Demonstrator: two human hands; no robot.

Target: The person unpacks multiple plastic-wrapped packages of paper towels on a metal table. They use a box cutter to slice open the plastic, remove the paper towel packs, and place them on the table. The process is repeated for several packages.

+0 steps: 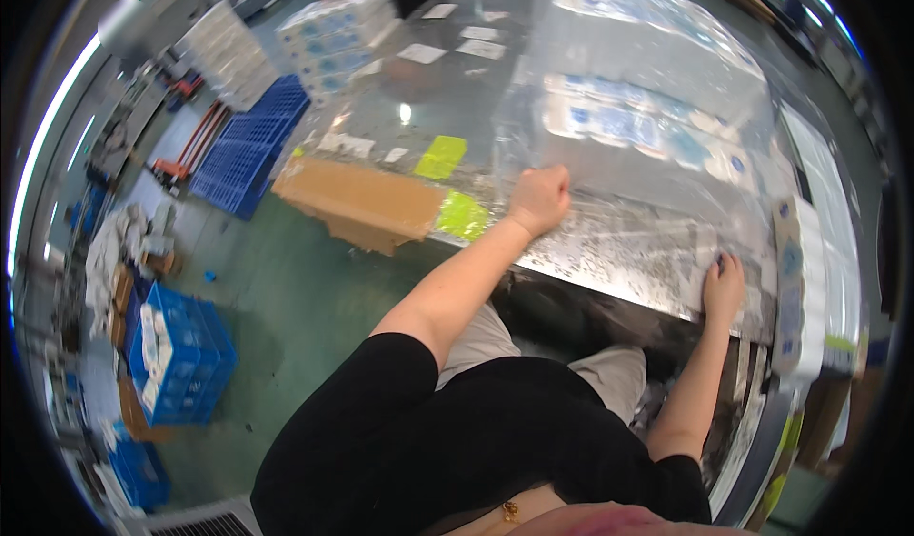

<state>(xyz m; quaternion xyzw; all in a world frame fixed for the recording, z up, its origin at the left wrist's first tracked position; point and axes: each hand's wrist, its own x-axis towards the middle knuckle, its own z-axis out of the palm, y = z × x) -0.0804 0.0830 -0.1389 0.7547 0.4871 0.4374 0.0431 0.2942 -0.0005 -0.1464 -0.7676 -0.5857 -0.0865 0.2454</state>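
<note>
On the bench (428, 84), packs of rolls (609, 122) are enclosed in a clear bag (657, 55); near its front left corner the left hand (541, 201) is curled into a fist, while the right hand (724, 290) is placed by the front right; whether film is gripped cannot be told

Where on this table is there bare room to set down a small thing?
Dark tabletop between the farther green patch and white papers looks free. Crowded: the right half, with the clear bag, left hand and right hand.
</note>
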